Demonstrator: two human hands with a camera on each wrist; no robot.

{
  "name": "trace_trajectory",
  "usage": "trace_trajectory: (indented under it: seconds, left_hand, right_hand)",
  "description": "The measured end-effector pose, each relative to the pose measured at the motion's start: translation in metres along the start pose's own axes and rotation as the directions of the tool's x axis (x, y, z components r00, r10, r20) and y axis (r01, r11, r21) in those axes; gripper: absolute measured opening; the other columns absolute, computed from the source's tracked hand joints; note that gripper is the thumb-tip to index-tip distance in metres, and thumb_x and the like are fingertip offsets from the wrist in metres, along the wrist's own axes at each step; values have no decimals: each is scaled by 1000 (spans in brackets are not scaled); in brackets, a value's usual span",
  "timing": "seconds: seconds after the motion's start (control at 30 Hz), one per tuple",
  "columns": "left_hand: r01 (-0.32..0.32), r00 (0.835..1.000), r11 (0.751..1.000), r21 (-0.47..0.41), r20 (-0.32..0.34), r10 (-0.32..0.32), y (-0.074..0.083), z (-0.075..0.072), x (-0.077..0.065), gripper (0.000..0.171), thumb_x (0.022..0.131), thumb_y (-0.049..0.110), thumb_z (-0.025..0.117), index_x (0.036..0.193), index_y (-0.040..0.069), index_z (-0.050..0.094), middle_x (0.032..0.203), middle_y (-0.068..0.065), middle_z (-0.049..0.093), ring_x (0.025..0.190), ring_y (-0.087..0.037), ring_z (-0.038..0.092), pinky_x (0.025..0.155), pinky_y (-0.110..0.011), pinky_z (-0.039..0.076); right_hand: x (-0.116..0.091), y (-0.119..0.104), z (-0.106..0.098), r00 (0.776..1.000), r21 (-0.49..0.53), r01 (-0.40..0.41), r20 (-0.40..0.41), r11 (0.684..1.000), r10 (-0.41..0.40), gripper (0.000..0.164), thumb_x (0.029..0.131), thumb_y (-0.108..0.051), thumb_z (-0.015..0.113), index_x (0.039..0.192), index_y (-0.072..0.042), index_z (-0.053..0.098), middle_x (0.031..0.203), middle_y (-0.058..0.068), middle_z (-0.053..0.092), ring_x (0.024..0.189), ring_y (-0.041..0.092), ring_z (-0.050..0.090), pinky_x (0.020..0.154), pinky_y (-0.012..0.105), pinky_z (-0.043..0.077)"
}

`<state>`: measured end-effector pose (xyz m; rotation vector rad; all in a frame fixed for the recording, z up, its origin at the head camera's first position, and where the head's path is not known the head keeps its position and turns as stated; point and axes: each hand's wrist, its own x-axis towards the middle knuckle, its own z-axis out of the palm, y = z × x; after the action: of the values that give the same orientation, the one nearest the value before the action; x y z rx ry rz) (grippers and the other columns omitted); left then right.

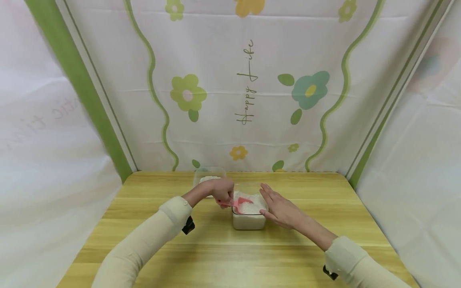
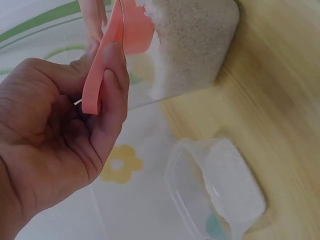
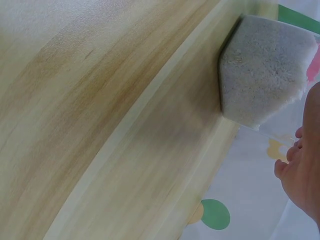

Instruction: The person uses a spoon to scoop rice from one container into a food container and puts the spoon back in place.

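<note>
My left hand (image 1: 222,190) grips the handle of a pink scoop (image 1: 245,201). The left wrist view shows the fingers and thumb curled round the flat pink handle (image 2: 96,82). The scoop's head lies over the rice inside a see-through glass container (image 1: 249,223), at the container's left part. Rice (image 2: 192,47) nearly fills this container, its surface sloping in the wrist views. On the container's right side, my right hand (image 1: 282,209) touches the rim with straight fingers and the thumb toward the near corner.
Behind my left hand stands a smaller see-through plastic container (image 1: 198,176), with white grains (image 2: 235,180) inside. Both containers stand on a wooden table (image 1: 306,244). A flower-printed curtain (image 1: 248,140) hangs at its back edge, with white fabric at both sides.
</note>
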<state>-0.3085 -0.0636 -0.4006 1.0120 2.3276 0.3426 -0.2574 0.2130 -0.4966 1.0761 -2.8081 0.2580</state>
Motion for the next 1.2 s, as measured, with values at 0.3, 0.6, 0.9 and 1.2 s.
trace_trajectory:
  seconds: [0.3,0.6,0.9,1.2]
  left_hand:
    - [-38,999,964,-262,-34,31,-20,18,-7,38,100,1,53,67,-5,71,52,1,57,41,-7,30,45,-22,28]
    - [-49,997,923,-381,-75,22,-27,28,-10,36,101,4,54,70,3,74,55,2,59,46,-8,39,51,-25,35]
    - [-97,991,854,-511,-130,35,-35,35,-15,31,100,3,54,78,-2,74,59,-2,62,50,-10,47,54,-25,41]
    - [-174,977,805,-568,-201,69,-44,35,-20,29,101,3,53,82,-10,71,66,-1,66,54,-11,56,52,-22,41]
  right_hand:
    - [0,0,0,1000,9,3,-9,1000,-3,74,105,-48,43,154,5,27,165,20,19,153,33,22,117,48,33]
    - [-1,1,0,1000,22,10,-19,1000,-9,73,105,-46,44,154,5,28,165,20,18,153,33,22,116,48,34]
    - [-1,1,1,1000,28,1,-19,1000,-1,74,104,-48,44,154,5,28,165,20,18,153,33,22,116,48,34]
    - [-1,0,-1,1000,52,2,-13,999,-1,74,105,-46,44,154,6,26,165,21,19,153,34,22,117,49,33]
